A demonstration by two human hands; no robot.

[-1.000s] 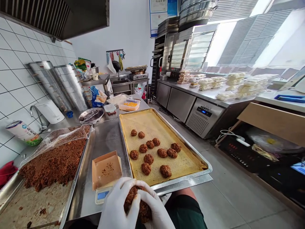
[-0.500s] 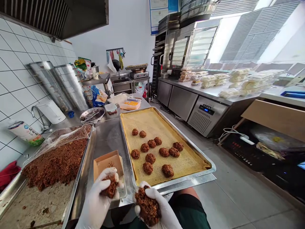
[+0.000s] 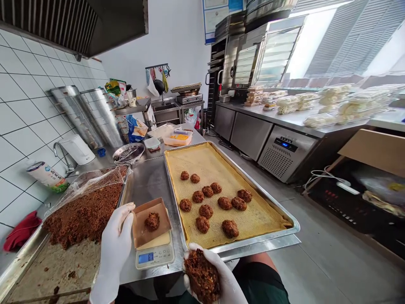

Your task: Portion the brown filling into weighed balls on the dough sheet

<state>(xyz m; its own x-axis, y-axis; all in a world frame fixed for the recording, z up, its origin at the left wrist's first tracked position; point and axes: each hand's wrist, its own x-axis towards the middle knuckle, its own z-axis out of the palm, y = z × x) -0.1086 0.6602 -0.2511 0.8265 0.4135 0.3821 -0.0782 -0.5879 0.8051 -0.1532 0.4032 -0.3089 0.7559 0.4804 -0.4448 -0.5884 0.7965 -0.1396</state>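
Note:
My left hand, in a white glove, is beside the left edge of a brown cardboard tray. Its fingers are apart and hold nothing; whether they touch the cardboard I cannot tell. A rough ball of brown mixture sits inside this tray, which rests on a small digital kitchen scale with a lit display. At the bottom centre, my gloved right hand is closed around a larger lump of brown mixture. Several brown balls lie on the mesh-lined baking tray.
A metal pan on the left holds a heap of brown mixture, partly under plastic film. Behind are a film-covered bowl and an orange-tinted plastic container. Packed clear boxes stand on the right counter. A red cloth lies far left.
My left hand has let go of its small lump, which is in the cardboard tray on the scale, and moved left. My right hand keeps its lump. The view has shifted slightly.

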